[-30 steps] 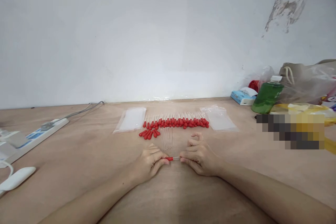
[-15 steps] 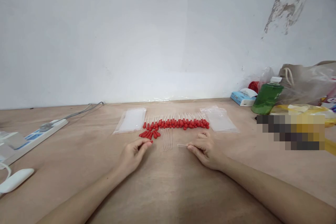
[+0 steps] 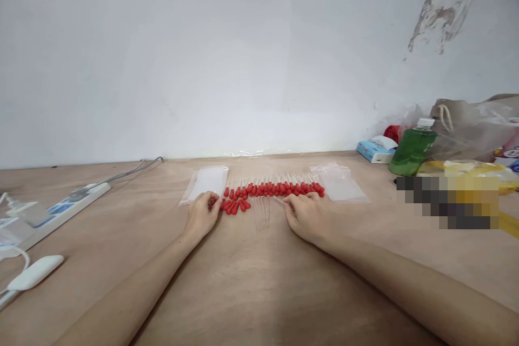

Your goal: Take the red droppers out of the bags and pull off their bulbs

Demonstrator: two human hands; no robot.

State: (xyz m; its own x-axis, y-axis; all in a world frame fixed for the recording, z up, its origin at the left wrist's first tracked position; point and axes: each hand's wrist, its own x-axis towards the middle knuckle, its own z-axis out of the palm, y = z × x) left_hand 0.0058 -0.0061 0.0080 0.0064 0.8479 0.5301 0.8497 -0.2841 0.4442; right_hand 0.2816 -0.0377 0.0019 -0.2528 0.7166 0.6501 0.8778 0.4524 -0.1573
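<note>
My left hand [image 3: 203, 215] is at the left end of a small pile of loose red rubber bulbs [image 3: 235, 206], its fingers closed around a red bulb [image 3: 212, 203] that is partly hidden. My right hand [image 3: 307, 217] pinches a thin clear glass dropper tube [image 3: 279, 200] that points left. Between the hands lie several bare glass tubes [image 3: 261, 213], side by side with narrow tips toward me. Behind them runs a long row of droppers with red bulbs [image 3: 270, 189], their glass tips pointing at the wall.
Clear plastic bags [image 3: 208, 181] lie left of the row, more bags [image 3: 340, 184] to its right. A power strip [image 3: 77, 205] with plugs is far left. At right stand a blue tissue pack [image 3: 375, 151], a green bottle [image 3: 413, 148] and plastic bags.
Both hands have moved forward, away from me. My left hand has shifted left to the loose bulbs; my right hand has carried its glass tube up close to the row.
</note>
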